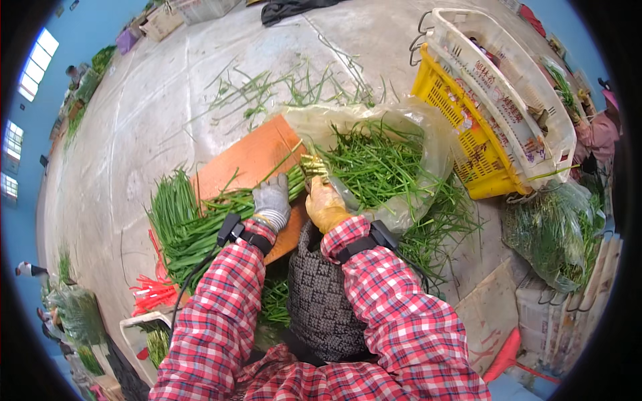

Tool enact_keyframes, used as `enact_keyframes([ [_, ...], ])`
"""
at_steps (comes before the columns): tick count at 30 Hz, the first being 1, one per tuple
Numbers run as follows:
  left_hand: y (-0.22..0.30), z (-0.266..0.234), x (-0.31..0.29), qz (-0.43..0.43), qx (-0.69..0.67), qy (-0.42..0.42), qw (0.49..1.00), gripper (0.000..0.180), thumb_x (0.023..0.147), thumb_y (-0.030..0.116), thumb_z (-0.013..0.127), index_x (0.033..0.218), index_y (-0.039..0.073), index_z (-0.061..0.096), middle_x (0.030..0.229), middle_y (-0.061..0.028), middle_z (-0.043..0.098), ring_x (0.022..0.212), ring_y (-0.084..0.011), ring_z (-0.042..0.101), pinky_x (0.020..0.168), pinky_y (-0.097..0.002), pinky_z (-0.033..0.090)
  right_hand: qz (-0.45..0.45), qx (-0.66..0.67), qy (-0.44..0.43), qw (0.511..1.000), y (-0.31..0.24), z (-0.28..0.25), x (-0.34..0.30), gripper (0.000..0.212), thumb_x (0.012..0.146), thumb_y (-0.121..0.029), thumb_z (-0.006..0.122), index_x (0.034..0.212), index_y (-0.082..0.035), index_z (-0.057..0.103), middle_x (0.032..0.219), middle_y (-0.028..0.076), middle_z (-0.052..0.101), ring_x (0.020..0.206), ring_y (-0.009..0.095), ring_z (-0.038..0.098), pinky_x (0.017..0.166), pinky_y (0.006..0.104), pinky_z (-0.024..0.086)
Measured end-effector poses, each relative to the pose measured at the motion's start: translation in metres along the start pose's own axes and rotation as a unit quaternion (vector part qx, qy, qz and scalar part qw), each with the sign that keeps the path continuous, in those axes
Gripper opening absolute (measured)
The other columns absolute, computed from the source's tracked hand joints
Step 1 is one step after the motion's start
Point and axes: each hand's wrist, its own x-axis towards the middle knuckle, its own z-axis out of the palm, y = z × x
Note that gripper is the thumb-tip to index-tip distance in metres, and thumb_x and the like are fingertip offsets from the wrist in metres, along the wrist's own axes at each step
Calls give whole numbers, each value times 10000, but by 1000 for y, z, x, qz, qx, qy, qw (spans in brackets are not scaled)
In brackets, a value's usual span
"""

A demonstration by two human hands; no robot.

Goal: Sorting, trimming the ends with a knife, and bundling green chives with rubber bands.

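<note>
Both hands closed on chive bundle (267, 194) lying left-right across orange board (244, 157): L grip (272, 200) around mid stalks, R grip (324, 204) nearer cut ends (313, 166), w/ bag of greens (381, 164) just right.

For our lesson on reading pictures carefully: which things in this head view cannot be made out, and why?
- Right hand: its grip on the green stalk bundle is hidden by the glove.
- Clear bag: its bottom is hidden by the cuttings.
- White crate: contents cut off by the sleeve.
- Distant people: too small at the rim.
</note>
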Motion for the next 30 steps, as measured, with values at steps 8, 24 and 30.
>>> enact_keyframes([
  [8,-1,-12,-13,-12,-21,16,1000,730,650,219,762,1271,65,410,1183,-144,507,1110,-316,507,874,-479,417,-15,170,150,974,74,-50,-35,380,830,-143,570,1171,-42,436,884,264,622,817,463,598,738,523,476],
  [24,-9,1,-47,55,-105,82,990,818,612,203,718,1346,56,389,1272,-178,454,1174,-346,427,1023,-483,300,-308,-148,48,939,-5,-20,131,628,779,-169,666,1352,-274,432,1131,93,587,1042,295,563,860,415,467],
  [30,-7,10,-41,70,-151,156,974,747,586,184,720,1284,91,470,1220,-157,500,1118,-331,478,991,-473,340,-393,-124,142,900,8,-6,143,543,780,-76,576,1300,-198,480,1215,85,536,1116,317,508,931,433,422],
])
